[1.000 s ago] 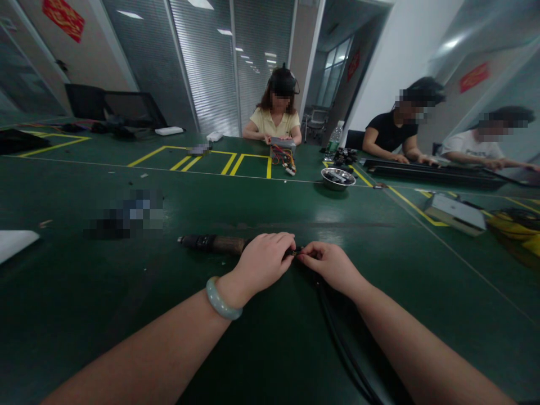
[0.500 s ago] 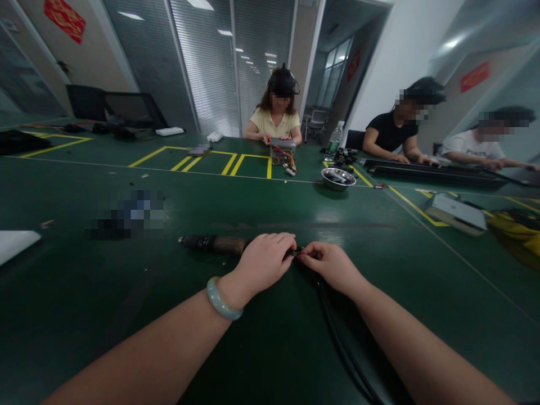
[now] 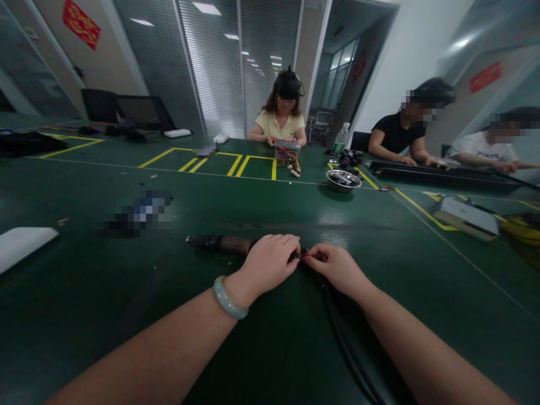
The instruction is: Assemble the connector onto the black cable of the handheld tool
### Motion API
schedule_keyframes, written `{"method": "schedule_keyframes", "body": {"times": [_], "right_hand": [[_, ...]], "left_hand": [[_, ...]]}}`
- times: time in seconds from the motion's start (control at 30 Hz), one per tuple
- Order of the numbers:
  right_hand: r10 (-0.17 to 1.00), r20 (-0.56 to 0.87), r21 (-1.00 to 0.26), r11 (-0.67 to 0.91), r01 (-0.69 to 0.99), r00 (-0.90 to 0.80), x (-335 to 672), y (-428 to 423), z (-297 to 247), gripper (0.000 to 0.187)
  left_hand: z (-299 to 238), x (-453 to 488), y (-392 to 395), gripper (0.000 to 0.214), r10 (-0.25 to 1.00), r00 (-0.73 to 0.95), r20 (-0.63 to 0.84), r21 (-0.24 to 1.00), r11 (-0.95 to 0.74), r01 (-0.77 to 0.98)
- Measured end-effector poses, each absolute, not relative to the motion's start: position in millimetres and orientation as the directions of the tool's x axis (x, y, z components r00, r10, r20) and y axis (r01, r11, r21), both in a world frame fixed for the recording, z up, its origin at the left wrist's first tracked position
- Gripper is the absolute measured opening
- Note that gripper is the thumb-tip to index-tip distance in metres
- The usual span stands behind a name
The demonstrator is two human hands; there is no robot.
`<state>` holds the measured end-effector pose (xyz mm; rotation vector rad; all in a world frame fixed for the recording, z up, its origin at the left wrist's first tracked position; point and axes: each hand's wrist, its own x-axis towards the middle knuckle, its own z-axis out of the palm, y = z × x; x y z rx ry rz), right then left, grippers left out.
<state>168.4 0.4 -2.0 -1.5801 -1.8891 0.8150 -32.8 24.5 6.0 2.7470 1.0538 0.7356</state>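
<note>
A dark cylindrical tool (image 3: 219,244) lies on the green table (image 3: 84,315) with its tip pointing left. My left hand (image 3: 272,261), with a pale green bangle on the wrist, is closed round the tool's right end. My right hand (image 3: 335,268) pinches a small dark part where a black cable (image 3: 343,343) meets the tool. The two hands touch at the fingertips. The cable runs from there toward me and off the lower edge.
A metal bowl (image 3: 341,180) with small parts stands farther back, next to a water bottle (image 3: 340,142). Three people sit at the far and right sides with their own work. A grey flat box (image 3: 466,216) lies at right, a white sheet (image 3: 21,244) at left.
My view has shifted slightly, so everything sits a little to the right. Both hands keep the same hold on the tool and the cable end.
</note>
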Motion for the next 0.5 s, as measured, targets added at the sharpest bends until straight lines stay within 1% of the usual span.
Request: {"method": "schedule_keyframes", "body": {"times": [0.17,0.23,0.27,0.33,0.4,0.47,0.5], "right_hand": [[0.984,0.02,-0.747,0.133,0.652,-0.178,169.2,1.1,-2.8,0.019],[0.983,0.012,-0.749,0.129,0.65,-0.181,168.8,0.1,-0.4,0.02],[0.984,0.007,-0.745,0.125,0.655,-0.18,168.5,-0.7,1.3,0.02],[0.985,0.001,-0.73,0.118,0.673,-0.171,167.9,-2.2,4.7,0.02],[0.987,-0.003,-0.718,0.11,0.688,-0.161,167.6,-3.2,7.5,0.019],[0.988,-0.012,-0.713,0.099,0.694,-0.153,167.8,-3.6,9.1,0.019],[0.988,-0.02,-0.714,0.092,0.694,-0.152,168.0,-3.7,9.4,0.019]], "left_hand": [[17.5,-37.3,18.0,0.024,0.669,0.597,0.443,0.366,-0.743,0.561],[28.9,-44.7,21.3,0.027,0.701,0.54,0.466,0.436,-0.712,0.55],[35.1,-51.2,26.0,0.027,0.733,0.481,0.481,0.494,-0.68,0.542],[46.1,-72.8,41.5,0.031,0.823,0.295,0.486,0.64,-0.565,0.522],[52.0,-107.9,61.5,0.037,0.885,0.081,0.459,0.766,-0.44,0.469],[51.9,-155.6,78.8,0.046,0.903,-0.149,0.403,0.837,-0.297,0.46],[50.0,-182.4,84.7,0.051,0.898,-0.238,0.37,0.84,-0.214,0.498]]}}
